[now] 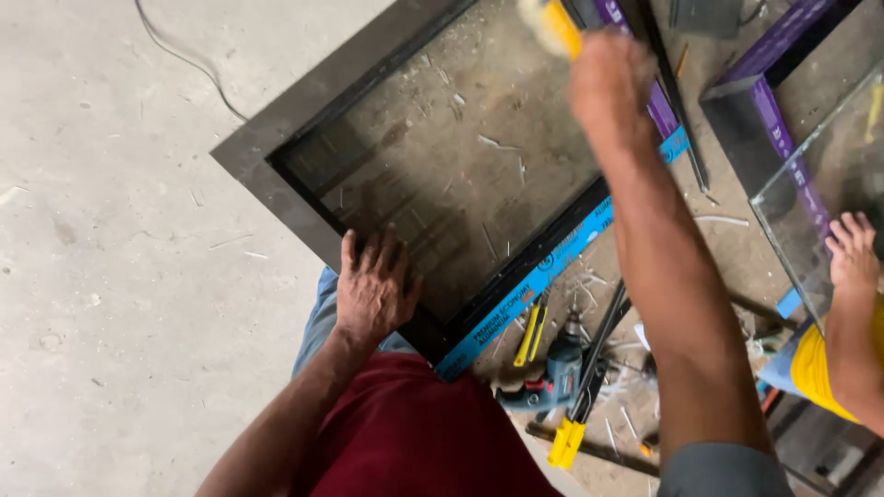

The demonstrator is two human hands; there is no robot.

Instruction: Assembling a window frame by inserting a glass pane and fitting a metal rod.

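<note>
A dark aluminium window frame (267, 129) with a glass pane (451, 156) rests tilted against my lap, one edge wrapped in blue printed film (543, 276). My left hand (373, 285) lies flat on the frame's near corner, fingers spread on the glass. My right hand (608, 78) is raised over the far side of the frame, closed around a yellow-handled tool (552, 23) that is blurred and partly cut off at the top.
On the concrete floor to the right lie a blue cordless drill (557, 373), a yellow utility knife (531, 336), a yellow-handled bar (575, 423) and scattered shavings. Another person's hand (852, 253) rests on a second glass pane (820, 184) beside a purple-taped frame (764, 101).
</note>
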